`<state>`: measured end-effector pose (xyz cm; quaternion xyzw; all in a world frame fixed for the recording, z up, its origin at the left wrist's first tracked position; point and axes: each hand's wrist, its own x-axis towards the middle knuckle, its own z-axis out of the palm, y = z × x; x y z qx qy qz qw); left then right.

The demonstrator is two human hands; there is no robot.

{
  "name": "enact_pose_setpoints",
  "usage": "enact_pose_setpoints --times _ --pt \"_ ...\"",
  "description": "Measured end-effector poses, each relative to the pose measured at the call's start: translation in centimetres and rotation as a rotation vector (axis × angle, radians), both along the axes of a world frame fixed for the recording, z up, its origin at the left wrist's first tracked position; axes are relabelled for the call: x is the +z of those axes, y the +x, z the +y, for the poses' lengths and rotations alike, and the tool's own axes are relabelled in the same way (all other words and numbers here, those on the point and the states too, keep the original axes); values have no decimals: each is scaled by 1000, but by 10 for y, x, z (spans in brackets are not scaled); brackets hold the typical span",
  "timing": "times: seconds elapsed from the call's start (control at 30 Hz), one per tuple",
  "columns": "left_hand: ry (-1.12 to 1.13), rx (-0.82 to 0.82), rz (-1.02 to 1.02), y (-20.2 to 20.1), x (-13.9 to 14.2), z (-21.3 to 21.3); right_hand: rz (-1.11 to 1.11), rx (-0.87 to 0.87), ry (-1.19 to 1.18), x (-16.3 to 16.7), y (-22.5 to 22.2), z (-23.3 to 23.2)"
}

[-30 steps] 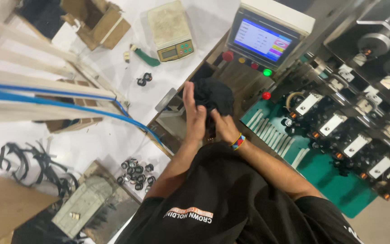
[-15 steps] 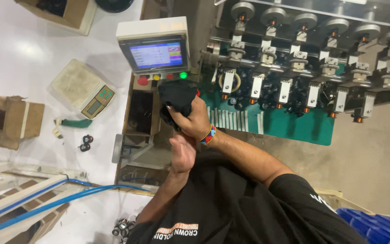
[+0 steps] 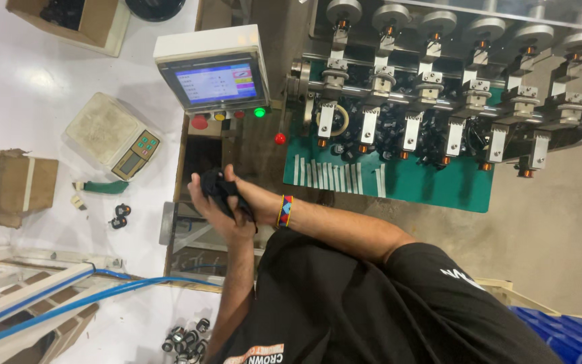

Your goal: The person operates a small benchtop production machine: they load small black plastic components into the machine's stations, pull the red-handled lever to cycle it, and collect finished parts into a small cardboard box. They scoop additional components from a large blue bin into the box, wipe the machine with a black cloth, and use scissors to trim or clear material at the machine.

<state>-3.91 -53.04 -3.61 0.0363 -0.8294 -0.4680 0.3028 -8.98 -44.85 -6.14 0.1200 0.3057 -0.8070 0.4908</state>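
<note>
Both my hands meet in front of my chest around a crumpled black cloth (image 3: 221, 188). My left hand (image 3: 205, 204) cups the cloth from below and the left. My right hand (image 3: 256, 201), with a striped coloured wristband (image 3: 285, 211) on its wrist, presses on the cloth from the right. Part of the cloth is hidden between the palms. My black shirt (image 3: 372, 310) fills the lower part of the view.
A control box with a lit screen (image 3: 213, 82) and coloured buttons stands just beyond the hands. To its right a green machine bed (image 3: 412, 185) carries a row of spindles. A weighing scale (image 3: 112, 138), cardboard box (image 3: 9, 185), small black parts (image 3: 119, 216) and blue hoses (image 3: 69, 303) lie left.
The hands have come down from the control box toward my chest. The left hand, apart from the cloth half a second ago, now closes on it together with the right.
</note>
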Motion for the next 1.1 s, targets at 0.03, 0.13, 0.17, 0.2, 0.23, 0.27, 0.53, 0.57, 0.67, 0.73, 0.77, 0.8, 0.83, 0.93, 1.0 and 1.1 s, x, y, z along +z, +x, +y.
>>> enact_pose_setpoints --times 0.03,0.13,0.17,0.2,0.23,0.27,0.53,0.57,0.67,0.73,0.77,0.8,0.83,0.93,1.0,1.1 --pt "-6 72 -33 4 -2 -4 35 25 -14 -8 3 -6" --pt "-101 195 -62 20 1 -30 366 140 -8 -17 27 -18" --pt "39 175 -108 23 1 -35 447 248 59 -16 31 -19" --pt "174 144 -156 28 4 -44 527 348 127 -13 36 -19" --pt "300 113 -223 36 7 -53 589 446 187 -10 41 -22" --pt "391 155 -290 43 7 -61 734 519 238 -6 45 -24" --pt "-500 627 -716 30 -66 -190 1386 291 444 -28 40 55" --pt "-625 621 -830 31 -75 -209 1302 324 601 -40 40 91" --pt "-671 525 -975 30 -99 -236 1192 281 1286 -75 60 219" --pt "-967 638 -836 35 -104 -237 1067 75 1554 -98 78 302" --pt "-1100 690 -743 33 -107 -229 999 -77 1630 -107 85 342" --pt "-1128 684 -653 27 -108 -215 936 -141 1782 -114 88 380" --pt "-1156 679 -570 24 -108 -199 903 -177 1902 -119 88 418" --pt "-935 438 -506 15 -109 -131 782 -249 2066 -124 76 512" --pt "-636 161 -506 1 -109 -55 815 -148 2115 -122 51 563" --pt "-203 -207 -716 -14 -101 97 751 -112 2150 -123 24 621"
